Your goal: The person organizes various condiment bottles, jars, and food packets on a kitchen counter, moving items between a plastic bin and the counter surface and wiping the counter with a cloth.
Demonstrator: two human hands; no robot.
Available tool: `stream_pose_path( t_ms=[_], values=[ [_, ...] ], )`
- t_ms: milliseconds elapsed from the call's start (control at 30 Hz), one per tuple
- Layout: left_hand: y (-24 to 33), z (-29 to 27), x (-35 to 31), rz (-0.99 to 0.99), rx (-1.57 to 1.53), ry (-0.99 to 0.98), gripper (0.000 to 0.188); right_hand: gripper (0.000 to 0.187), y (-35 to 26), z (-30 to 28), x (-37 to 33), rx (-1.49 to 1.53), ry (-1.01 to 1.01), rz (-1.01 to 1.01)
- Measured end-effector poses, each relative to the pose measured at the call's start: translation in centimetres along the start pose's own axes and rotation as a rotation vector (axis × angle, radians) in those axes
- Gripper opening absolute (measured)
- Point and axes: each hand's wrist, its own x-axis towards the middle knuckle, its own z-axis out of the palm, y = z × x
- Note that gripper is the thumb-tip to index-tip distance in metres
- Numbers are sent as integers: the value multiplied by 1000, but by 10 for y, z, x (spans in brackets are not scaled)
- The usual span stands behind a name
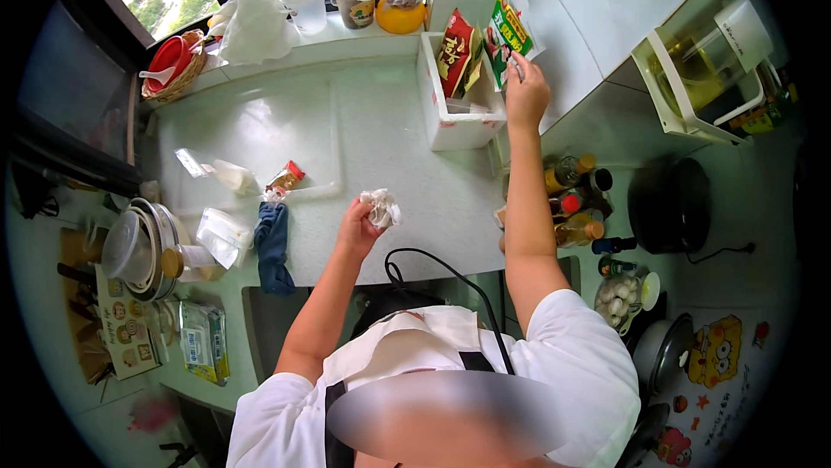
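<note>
Item: green-and-yellow packet (pixel 507 33), upright and leaning slightly, at the right-hand edge of a white open box (pixel 460 136) on the worktop (pixel 415 208); whether its lower end sits inside the box or just above it cannot be told.

Right hand (pixel 527 94): arm outstretched, fingers pinching the packet near its right edge.

Left hand (pixel 353 227): closed around a crumpled white cloth (pixel 381 207), held over the front of the worktop.

Adjacent: red packet (pixel 457 54), standing in the box, left of the green one.

Step in hand, as judged: handling the green packet at the box, the cloth kept ready.

Next move, as judged: calls for a firm pinch and a path clear of the box rim and the red packet, the cloth held aside.
</note>
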Motion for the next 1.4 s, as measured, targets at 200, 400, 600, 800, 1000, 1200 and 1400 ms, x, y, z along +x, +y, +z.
stream_pose_path(
  t_ms=[200,400,600,800,1000,1200,1400],
  values=[
    [7,-5,-4,32,28,5,29,46,-34,-33,-36,125,-9,-16],
    [12,-22,-7,31,39,-6,29,73,-34,-31,-100,298,-414,402],
    [11,-35,-11,24,26,-11,30,81,-52,-25,-123,479,-408,203],
    [13,-36,-15,27,32,28,29,82,-63,-28,-130,483,-473,202],
    [20,-32,-14,58,93,24,27,83,-64,-27,-142,413,-548,225],
    [31,-21,-11,118,235,28,32,83,-51,-21,-161,400,-628,228],
    [30,-26,-6,106,304,44,39,83,-47,-23,-186,419,-701,227]
  ],
)
